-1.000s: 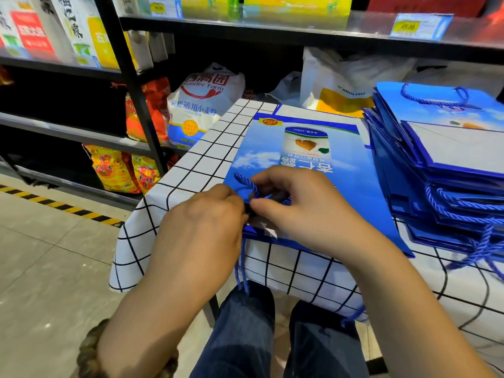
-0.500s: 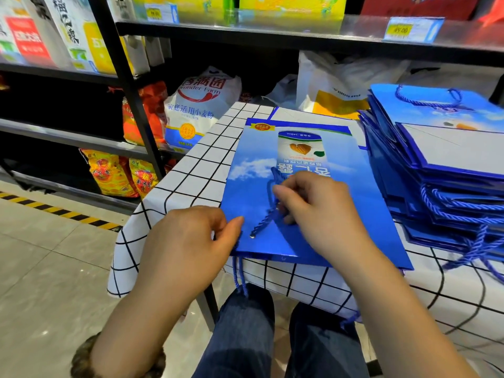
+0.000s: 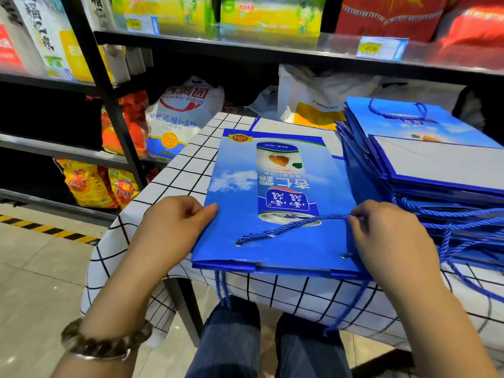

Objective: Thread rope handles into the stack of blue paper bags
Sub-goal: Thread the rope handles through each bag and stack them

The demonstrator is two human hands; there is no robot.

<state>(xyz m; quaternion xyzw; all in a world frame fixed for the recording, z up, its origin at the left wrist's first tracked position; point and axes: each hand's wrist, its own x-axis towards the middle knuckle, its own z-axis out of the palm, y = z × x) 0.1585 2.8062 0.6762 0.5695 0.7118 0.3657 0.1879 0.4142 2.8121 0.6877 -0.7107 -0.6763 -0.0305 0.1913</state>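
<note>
One end of the blue twisted rope handle (image 3: 286, 227) is in now. It comes out of the near-left punched hole (image 3: 238, 244) in the flat blue paper bag with the drink-can print (image 3: 272, 186) and runs across to the right. A second ago both hands were bunched over that hole, and half a second ago the right one was drawing the cord up the middle. Now the right hand (image 3: 392, 241) pinches the free end between thumb and fingertips, just above the near-right punched hole (image 3: 345, 255), so I'd guess that hole's next. The left hand (image 3: 174, 227) has slid out to the bag's left edge and grips it, thumb on top. The bag sits at the near edge of the white tablecloth with black grid lines (image 3: 185, 170), on top of at least one more like it.

Can't see any knot under the left hole, the cord's tip, or how many bags lie underneath. On the right, the pile of blue bags with ropes already in (image 3: 436, 165) runs out of frame.
</note>
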